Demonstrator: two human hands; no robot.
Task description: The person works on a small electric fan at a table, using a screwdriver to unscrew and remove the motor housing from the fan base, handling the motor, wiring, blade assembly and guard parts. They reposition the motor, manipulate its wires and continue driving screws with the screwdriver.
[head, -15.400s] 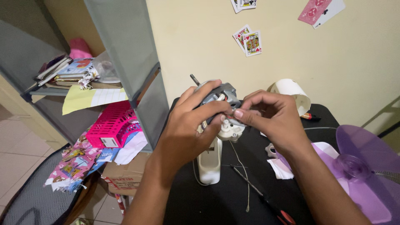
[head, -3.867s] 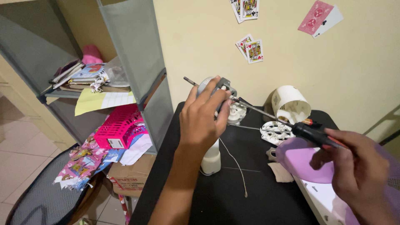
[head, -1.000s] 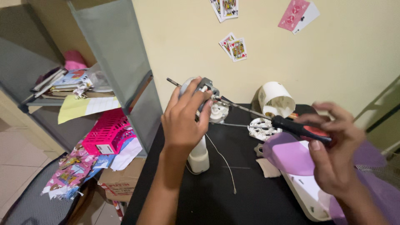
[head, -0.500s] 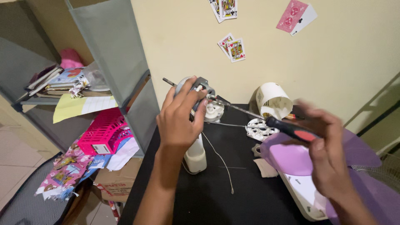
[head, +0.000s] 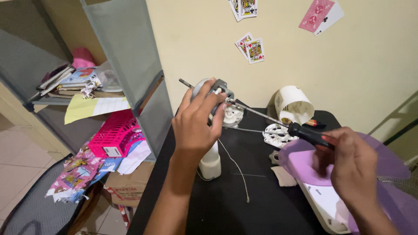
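Observation:
My left hand (head: 198, 119) grips a small fan motor (head: 216, 89), grey metal with a thin shaft sticking out to the upper left, atop a white plastic neck (head: 210, 160) standing on the black table (head: 226, 204). My right hand (head: 355, 167) holds a screwdriver (head: 305, 132) with a black and red handle. Its long steel shaft runs up and left, and its tip touches the motor beside my left fingers. A thin wire (head: 235, 167) hangs from the motor down onto the table.
A white cylindrical cover (head: 294, 104), a white round grille part (head: 274, 135) and a purple fan blade (head: 344, 161) lie on the table's right side. A grey fabric shelf (head: 126, 56) with books and a pink basket (head: 117, 135) stands left. Playing cards (head: 250, 48) are stuck on the wall.
Over the last second my right hand has brought the screwdriver lower and closer to me, its tip still at the motor. My left hand keeps its grip on the motor.

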